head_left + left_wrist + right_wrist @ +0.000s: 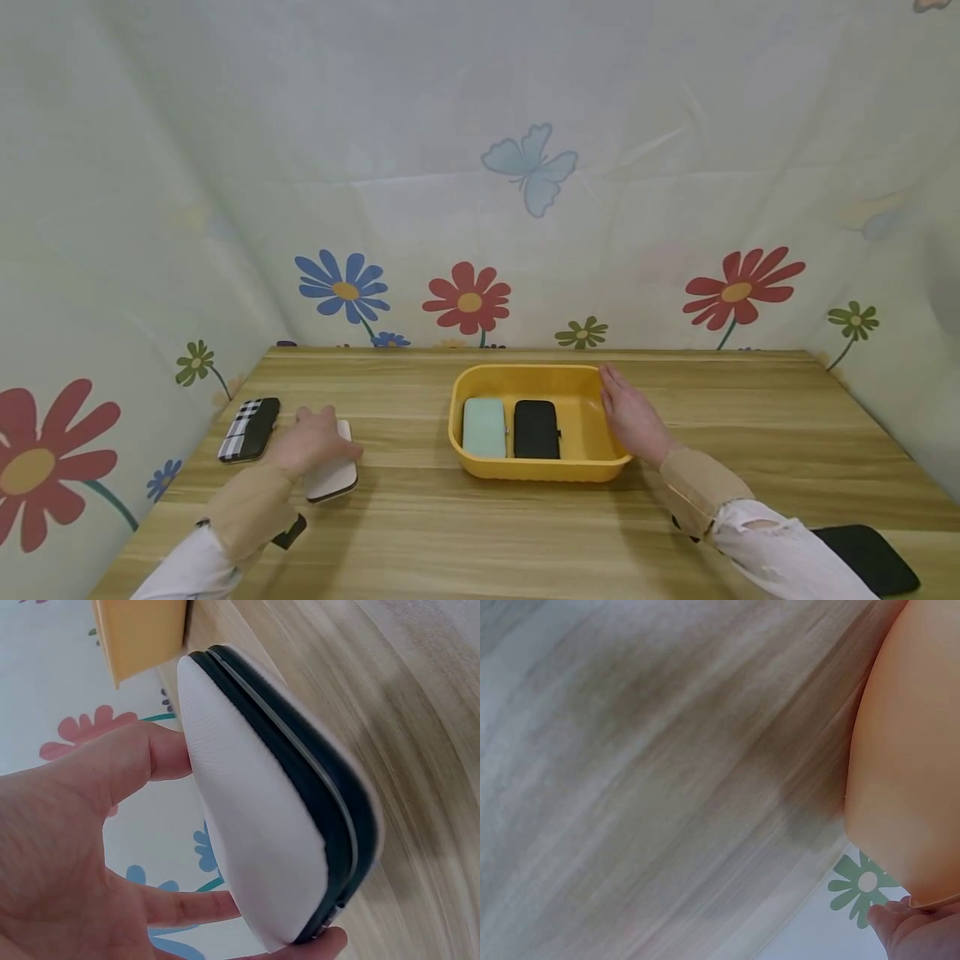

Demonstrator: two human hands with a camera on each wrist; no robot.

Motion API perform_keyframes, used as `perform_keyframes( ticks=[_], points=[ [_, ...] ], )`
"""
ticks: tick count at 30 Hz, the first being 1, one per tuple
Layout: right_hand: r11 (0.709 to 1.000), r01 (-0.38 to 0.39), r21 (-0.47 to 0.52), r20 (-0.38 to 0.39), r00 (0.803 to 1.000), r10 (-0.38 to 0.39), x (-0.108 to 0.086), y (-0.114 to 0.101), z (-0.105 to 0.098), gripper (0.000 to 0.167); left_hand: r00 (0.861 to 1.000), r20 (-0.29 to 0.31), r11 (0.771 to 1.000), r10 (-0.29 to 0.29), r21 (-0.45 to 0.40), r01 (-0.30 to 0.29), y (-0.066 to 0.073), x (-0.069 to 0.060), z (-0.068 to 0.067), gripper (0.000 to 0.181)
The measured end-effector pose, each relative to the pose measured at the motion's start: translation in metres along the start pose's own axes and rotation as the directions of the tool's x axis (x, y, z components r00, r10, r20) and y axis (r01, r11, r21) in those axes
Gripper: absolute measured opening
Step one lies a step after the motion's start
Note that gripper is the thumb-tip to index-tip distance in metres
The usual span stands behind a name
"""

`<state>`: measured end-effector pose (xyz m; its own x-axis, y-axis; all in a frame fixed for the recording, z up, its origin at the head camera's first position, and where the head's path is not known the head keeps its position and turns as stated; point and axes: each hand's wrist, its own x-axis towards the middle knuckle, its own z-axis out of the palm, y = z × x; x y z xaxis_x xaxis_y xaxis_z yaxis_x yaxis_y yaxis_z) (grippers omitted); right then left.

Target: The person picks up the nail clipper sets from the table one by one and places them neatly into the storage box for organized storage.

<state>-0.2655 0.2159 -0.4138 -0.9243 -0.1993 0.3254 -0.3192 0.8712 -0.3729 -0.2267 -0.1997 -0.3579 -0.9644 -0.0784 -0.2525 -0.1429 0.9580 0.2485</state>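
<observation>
My left hand point(311, 443) grips a white case point(332, 477) on the left of the table; in the left wrist view thumb and fingers lie along the white case point(255, 802), whose dark zipped edge shows. My right hand point(637, 421) rests with straight fingers against the right end of a yellow bin point(543, 471). Inside the bin, a mint case point(484, 428) lies at the left and a black case point(536, 430) beside it. The right wrist view shows the yellow bin's wall point(911, 757) and part of my right hand point(919, 930).
A case in black and checked cloth point(251, 430) lies at the far left of the wooden table point(420, 533). A black flat object point(870, 558) lies at the lower right, partly behind my right sleeve. A flowered cloth point(600, 275) hangs behind the table.
</observation>
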Motion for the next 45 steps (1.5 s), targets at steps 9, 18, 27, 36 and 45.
perform_keyframes(
  ticks=[9, 18, 27, 36, 45],
  points=[
    [1.0, -0.013, -0.001, 0.019, 1.0, 0.013, -0.001, -0.001, -0.001, 0.042, 1.0, -0.009, 0.998, 0.029, -0.047, -0.029, 0.005, -0.002, 0.001, 0.07],
    [1.0, -0.016, 0.015, 0.034, 0.999, 0.015, -0.002, 0.0, -0.002, 0.043, 0.999, -0.021, 0.998, 0.048, -0.046, -0.049, 0.011, -0.004, 0.0, 0.073],
    [0.999, -0.03, 0.028, 0.065, 0.998, 0.028, -0.002, 0.001, -0.002, 0.043, 0.999, -0.018, 0.998, 0.044, -0.045, -0.045, 0.018, -0.003, -0.001, 0.072],
    [1.0, -0.018, 0.023, 0.05, 0.999, 0.017, -0.001, 0.0, -0.002, 0.043, 0.997, -0.029, 0.996, 0.07, -0.059, -0.071, 0.027, 0.003, -0.001, 0.072],
    [1.0, -0.022, 0.022, 0.059, 0.998, 0.02, 0.0, 0.0, -0.003, 0.044, 0.994, -0.037, 0.993, 0.101, -0.062, -0.103, 0.044, -0.001, -0.007, 0.071]
  ],
)
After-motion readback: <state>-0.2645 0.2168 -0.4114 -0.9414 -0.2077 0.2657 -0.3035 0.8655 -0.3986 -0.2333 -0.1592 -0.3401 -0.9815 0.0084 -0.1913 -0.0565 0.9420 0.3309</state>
